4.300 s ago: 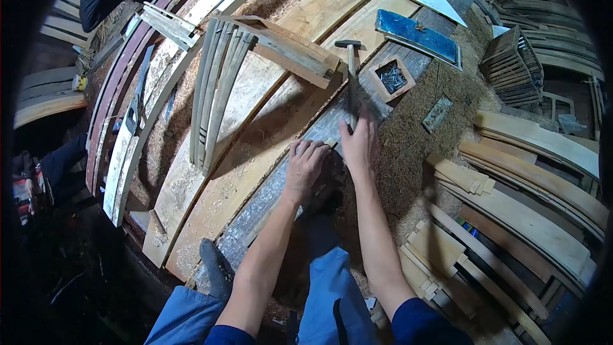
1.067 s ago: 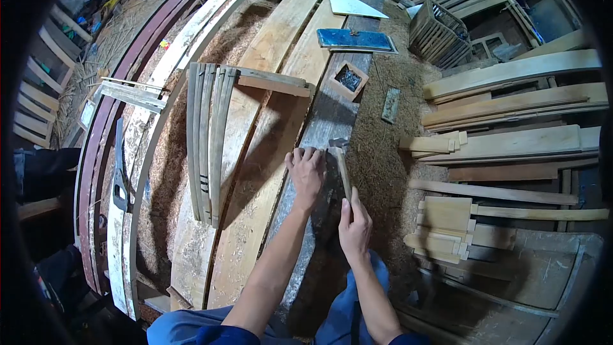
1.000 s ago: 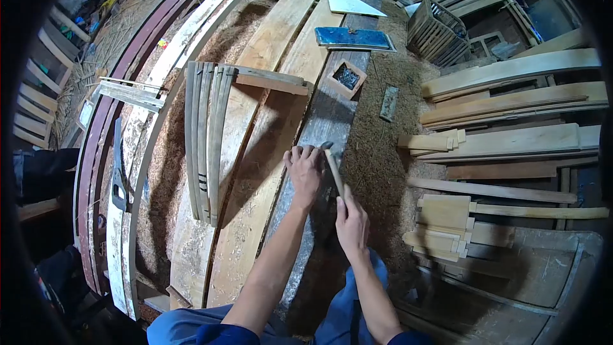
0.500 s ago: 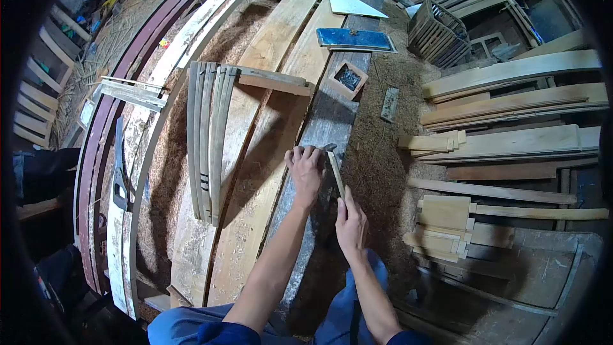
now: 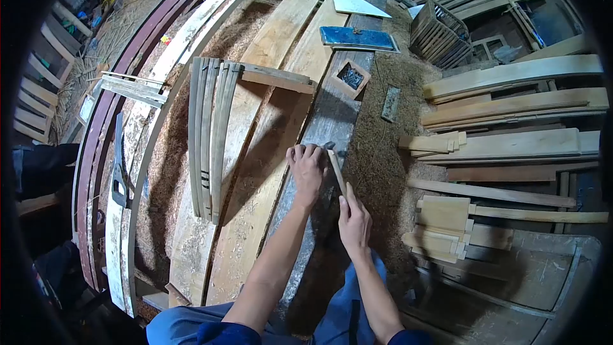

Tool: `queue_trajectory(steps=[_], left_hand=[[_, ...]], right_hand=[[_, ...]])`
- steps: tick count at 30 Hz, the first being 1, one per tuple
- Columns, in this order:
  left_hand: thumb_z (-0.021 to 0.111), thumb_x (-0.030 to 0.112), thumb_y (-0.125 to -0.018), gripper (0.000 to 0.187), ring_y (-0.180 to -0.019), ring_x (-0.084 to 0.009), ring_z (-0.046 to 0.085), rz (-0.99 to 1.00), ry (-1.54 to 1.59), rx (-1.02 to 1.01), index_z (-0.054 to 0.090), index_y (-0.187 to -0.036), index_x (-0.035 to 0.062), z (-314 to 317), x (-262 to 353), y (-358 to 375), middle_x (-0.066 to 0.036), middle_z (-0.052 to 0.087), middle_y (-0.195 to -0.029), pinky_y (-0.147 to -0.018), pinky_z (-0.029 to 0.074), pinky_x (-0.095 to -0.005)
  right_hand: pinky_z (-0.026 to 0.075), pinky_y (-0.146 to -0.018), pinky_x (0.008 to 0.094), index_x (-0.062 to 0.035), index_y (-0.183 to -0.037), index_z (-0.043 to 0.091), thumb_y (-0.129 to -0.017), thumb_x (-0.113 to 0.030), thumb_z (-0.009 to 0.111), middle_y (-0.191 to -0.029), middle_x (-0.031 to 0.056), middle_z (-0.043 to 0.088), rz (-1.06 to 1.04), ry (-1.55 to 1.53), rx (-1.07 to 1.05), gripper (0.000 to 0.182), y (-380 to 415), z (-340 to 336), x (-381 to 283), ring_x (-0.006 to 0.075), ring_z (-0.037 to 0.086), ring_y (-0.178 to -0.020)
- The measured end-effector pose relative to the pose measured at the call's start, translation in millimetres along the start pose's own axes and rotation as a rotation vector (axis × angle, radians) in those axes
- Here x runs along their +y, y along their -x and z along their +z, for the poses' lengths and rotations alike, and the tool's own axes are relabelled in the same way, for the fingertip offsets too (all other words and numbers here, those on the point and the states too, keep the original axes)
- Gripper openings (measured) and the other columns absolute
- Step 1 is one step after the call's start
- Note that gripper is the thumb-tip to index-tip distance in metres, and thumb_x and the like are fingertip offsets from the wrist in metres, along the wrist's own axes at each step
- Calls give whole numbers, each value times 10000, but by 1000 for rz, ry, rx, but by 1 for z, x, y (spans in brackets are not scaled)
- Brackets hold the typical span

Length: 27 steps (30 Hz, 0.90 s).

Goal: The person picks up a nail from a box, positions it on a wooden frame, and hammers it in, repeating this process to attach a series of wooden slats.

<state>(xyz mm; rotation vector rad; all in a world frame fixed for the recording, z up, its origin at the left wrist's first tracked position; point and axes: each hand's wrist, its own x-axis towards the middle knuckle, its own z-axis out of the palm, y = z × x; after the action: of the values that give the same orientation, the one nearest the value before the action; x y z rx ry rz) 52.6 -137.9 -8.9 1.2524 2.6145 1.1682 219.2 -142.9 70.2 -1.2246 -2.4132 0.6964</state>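
Note:
My right hand (image 5: pixel 355 222) is wrapped round the wooden handle of a hammer (image 5: pixel 336 169), whose dark head lies at the fingertips of my left hand. My left hand (image 5: pixel 308 169) rests on the edge of the grey plank (image 5: pixel 332 121), fingers bent together; what they hold, if anything, is hidden. Up and left of it, a frame of curved slats (image 5: pixel 207 140) sits on the pale boards (image 5: pixel 281 134). Farther along the grey plank stands a small wooden box (image 5: pixel 350 79) of nails, with a blue case (image 5: pixel 357 38) beyond it.
A handsaw (image 5: pixel 119 179) lies on the curved white beam (image 5: pixel 137 147) at the left. A pale triangular piece (image 5: pixel 357 4) is at the top. Stacked curved boards (image 5: pixel 511 112) and a slatted crate (image 5: pixel 439 35) stand on the right. Sawdust covers the ground.
The view has shifted slightly. The hammer and both hands stay in almost the same place, with the hammer head still beside my left fingers.

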Motion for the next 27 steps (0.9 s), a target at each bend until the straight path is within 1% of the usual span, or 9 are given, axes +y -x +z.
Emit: queue_trajectory(steps=[6, 7, 10, 14, 18, 20, 23, 26, 27], left_hand=[[810, 164, -696, 333, -1107, -271, 543, -15, -5, -12, 702, -1009, 130, -5, 1, 0, -31, 645, -1055, -1098, 319, -469], [767, 200, -798, 213, -1091, -288, 550, 7, -11, 10, 699, -981, 114, -3, 1, -1, -48, 643, -1028, -1077, 340, -478], [795, 218, -762, 285, -1115, -285, 540, 11, -19, 23, 692, -1010, 120, 5, -4, -1, -46, 636, -1048, -1093, 330, -480], [806, 224, -748, 307, -1122, -281, 536, 0, -48, -13, 693, -1015, 122, 1, -1, -1, -45, 637, -1066, -1103, 326, -479], [794, 179, -755, 280, -1121, -283, 535, -17, -10, -18, 700, -1013, 126, 1, 0, 2, -45, 640, -1064, -1115, 319, -494], [806, 175, -736, 298, -1124, -287, 534, -18, 7, -12, 697, -1009, 128, -7, 5, 0, -47, 638, -1059, -1119, 317, -502], [799, 181, -751, 273, -1123, -287, 536, -10, -10, 21, 702, -1000, 125, 5, -4, -5, -49, 635, -1050, -1115, 318, -501], [769, 186, -785, 207, -1103, -287, 541, 1, 24, 10, 706, -969, 116, -2, 2, 4, -58, 633, -1024, -1106, 318, -499], [770, 189, -784, 216, -1106, -287, 540, 11, 13, 29, 703, -976, 115, -1, 2, 3, -58, 633, -1030, -1104, 319, -497]], right_hand=[[566, -746, 502, -63, -1440, 593, -1062, -189, 586, -1081, 249, 728, 28, -25, 67, 398, 3, 1, -7, 439, 713, -929], [565, -744, 505, -43, -1434, 592, -1061, -179, 586, -1083, 249, 728, 66, 8, -15, 397, 0, 0, -6, 440, 713, -928], [569, -748, 500, -24, -1437, 583, -1059, -177, 588, -1105, 247, 727, -43, -39, 176, 408, 1, 0, -8, 435, 716, -937], [571, -824, 486, -17, -1437, 587, -1061, -160, 585, -1161, 280, 716, 126, 5, -63, 402, 0, -9, -14, 446, 715, -1021], [572, -819, 477, -34, -1448, 584, -1059, -154, 586, -1166, 264, 718, 54, -66, 84, 407, 4, -5, -19, 436, 712, -1026], [571, -826, 475, -31, -1450, 580, -1056, -144, 587, -1173, 265, 718, 69, 50, -28, 410, 5, -5, -12, 435, 711, -1037], [577, -737, 478, -82, -1434, 601, -1074, -222, 568, -1056, 222, 735, -58, -11, 220, 388, 1, 5, -7, 417, 720, -923], [579, -751, 469, -56, -1425, 602, -1077, -244, 562, -1092, 233, 735, 24, 52, 13, 397, 0, 2, -5, 417, 725, -948], [574, -852, 481, 5, -1413, 590, -1078, -222, 553, -1185, 271, 711, 134, 54, -102, 406, -3, -9, -17, 436, 707, -1046]])
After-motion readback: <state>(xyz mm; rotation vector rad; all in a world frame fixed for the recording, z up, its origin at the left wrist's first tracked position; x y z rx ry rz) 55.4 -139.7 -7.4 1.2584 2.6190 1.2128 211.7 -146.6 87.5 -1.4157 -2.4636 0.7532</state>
